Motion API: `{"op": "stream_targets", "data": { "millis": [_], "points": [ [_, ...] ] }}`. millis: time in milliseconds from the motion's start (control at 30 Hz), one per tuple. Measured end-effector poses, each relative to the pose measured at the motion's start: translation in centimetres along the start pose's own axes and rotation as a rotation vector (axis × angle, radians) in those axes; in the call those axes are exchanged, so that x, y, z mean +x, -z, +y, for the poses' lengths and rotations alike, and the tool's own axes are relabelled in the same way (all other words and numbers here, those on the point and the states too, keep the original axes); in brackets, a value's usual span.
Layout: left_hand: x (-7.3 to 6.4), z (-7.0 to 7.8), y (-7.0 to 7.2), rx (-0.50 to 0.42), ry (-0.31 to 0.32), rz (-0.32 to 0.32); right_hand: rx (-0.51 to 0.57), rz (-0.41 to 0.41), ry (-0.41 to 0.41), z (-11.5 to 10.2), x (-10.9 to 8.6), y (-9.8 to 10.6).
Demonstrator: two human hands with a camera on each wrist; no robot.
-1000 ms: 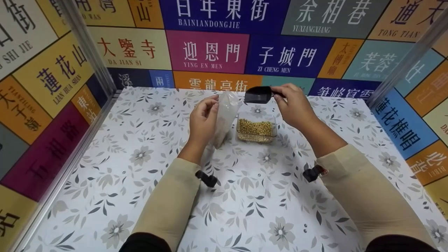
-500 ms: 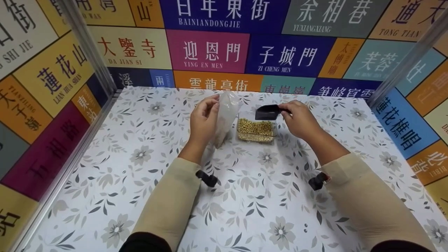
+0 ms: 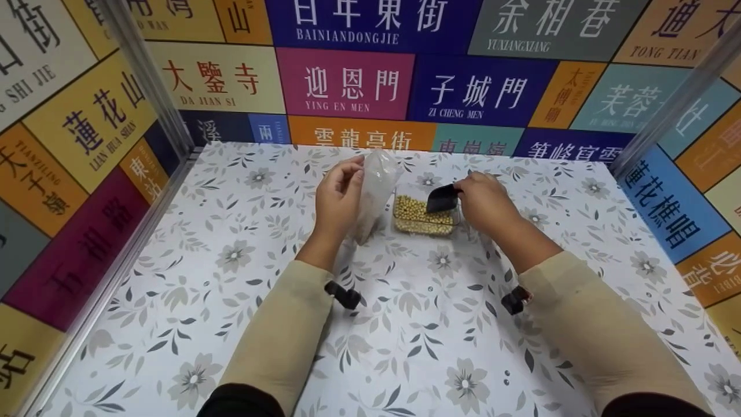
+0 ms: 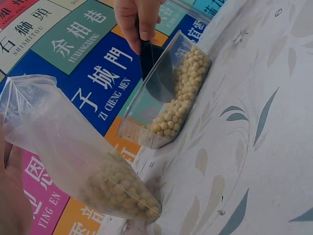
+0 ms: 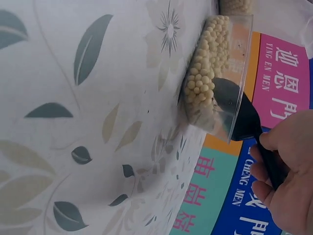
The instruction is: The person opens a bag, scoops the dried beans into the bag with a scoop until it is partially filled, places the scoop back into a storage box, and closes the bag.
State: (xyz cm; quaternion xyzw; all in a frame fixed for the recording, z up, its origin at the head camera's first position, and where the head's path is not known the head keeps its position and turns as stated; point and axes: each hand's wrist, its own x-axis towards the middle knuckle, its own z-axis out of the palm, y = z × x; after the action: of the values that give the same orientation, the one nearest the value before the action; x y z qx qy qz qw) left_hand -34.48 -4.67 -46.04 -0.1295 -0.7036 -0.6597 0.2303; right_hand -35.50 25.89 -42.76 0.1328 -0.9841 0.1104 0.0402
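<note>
Right of the box [image 5: 238,49], in the head view, the right hand [image 3: 489,202] has its fingers closed round the handle of a black scoop [image 3: 442,198], whose blade dips inside the box, beyond the fingertips, to the beans [image 3: 412,209]. Left of the box, the left hand [image 3: 338,194], fingers curled, grips the upper side of a bag [image 3: 373,191]; more beans fill its lower corner, below the fingers and nearer the box.

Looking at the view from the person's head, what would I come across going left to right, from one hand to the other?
Left hand → plastic bag → clear box of beans → right hand.
</note>
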Motion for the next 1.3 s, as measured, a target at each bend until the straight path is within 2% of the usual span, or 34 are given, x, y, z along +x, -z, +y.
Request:
{"op": "stream_targets", "data": {
  "millis": [167,367,600,800,1067,1300],
  "points": [
    [-0.1,0.1,0.0,0.013,-0.005,-0.006,-0.016,-0.037,-0.019,-0.4,0.5,-0.1],
    [-0.1,0.0,0.0,0.031,0.007,-0.006,-0.013,-0.084,-0.003,-0.8,1.0,0.1],
    [-0.1,-0.1,-0.1,0.002,0.01,0.0,-0.042,-0.147,-0.004,-1.6,1.7,0.1],
    [-0.1,0.0,-0.2,-0.018,0.009,0.0,0.039,-0.14,-0.013,-1.4,1.9,-0.6],
    [-0.1,-0.3,-0.1,0.029,-0.014,-0.006,0.114,-0.13,0.004,-1.6,2.0,-1.7],
    [0.0,-0.3,-0.1,-0.011,-0.01,0.001,0.175,-0.148,-0.015,-1.8,2.3,-2.9]
  ]
}}
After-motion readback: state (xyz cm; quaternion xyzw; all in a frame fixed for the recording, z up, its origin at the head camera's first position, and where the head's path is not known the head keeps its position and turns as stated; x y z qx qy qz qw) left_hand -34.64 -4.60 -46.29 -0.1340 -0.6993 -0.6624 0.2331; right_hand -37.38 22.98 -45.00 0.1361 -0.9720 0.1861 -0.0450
